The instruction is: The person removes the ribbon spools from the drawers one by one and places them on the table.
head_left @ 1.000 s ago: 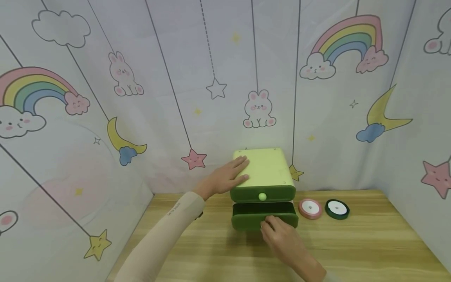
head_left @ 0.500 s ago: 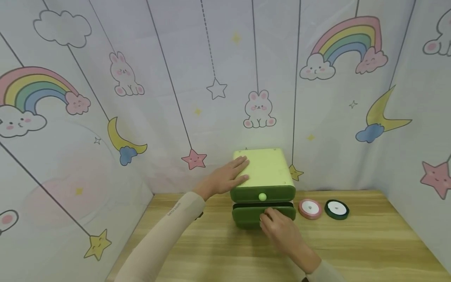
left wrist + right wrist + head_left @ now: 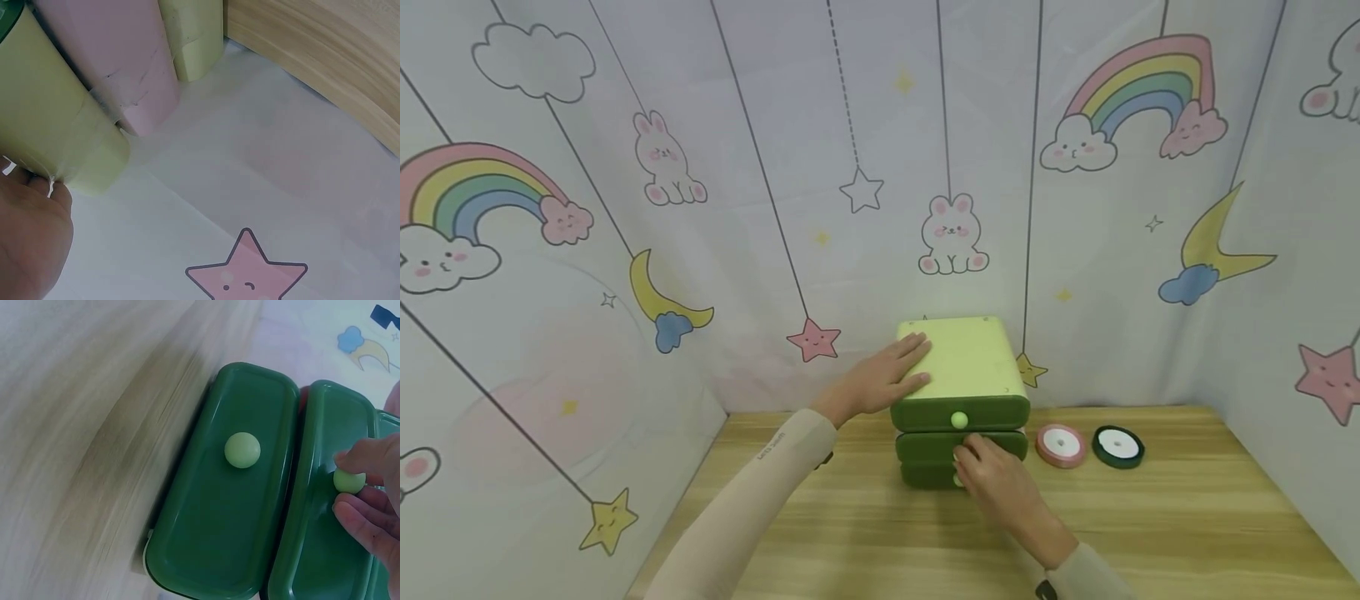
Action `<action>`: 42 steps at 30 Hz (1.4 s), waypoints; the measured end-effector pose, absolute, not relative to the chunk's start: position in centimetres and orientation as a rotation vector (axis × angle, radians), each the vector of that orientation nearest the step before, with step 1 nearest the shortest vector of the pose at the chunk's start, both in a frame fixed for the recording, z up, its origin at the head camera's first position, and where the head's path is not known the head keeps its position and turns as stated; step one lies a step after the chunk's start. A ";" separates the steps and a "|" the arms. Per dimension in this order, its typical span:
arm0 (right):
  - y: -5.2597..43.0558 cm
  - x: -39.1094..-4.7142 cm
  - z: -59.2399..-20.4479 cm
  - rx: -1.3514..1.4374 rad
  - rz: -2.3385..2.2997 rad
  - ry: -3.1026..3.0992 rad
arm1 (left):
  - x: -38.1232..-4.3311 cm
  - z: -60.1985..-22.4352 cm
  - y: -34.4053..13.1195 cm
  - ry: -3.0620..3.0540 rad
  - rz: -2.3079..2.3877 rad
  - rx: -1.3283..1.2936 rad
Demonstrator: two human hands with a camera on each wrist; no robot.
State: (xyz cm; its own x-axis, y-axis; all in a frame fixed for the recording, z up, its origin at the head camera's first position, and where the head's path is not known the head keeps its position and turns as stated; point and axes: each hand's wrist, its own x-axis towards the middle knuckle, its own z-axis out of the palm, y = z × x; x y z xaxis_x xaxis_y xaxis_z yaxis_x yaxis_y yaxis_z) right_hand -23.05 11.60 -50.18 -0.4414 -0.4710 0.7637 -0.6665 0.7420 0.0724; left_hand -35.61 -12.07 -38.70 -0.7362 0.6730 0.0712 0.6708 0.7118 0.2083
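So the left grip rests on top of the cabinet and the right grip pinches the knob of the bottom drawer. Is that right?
Not quite: the right grip pinches the knob of the middle drawer, as the right wrist view shows. The left grip does rest on top of the cabinet.

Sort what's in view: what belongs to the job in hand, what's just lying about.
In the job:
cabinet, under the left grip
middle drawer
its knob, pinched by the right grip

Lying about, it seems:
pink spool, untouched
green spool, untouched
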 end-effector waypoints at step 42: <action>12.1 -24.7 -51.2 0.964 0.193 -2.006 | -35.6 -38.0 -11.9 2.893 0.362 1.099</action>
State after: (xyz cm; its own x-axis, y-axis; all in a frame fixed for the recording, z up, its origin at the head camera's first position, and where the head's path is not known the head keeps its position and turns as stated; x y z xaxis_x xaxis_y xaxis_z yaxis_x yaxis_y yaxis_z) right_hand -24.72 12.11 -51.24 -0.3152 -0.5576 0.7679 -0.6940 0.6873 0.2143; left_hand -35.65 -11.94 -38.03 -0.7507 0.6580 0.0583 0.6521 0.7241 0.2246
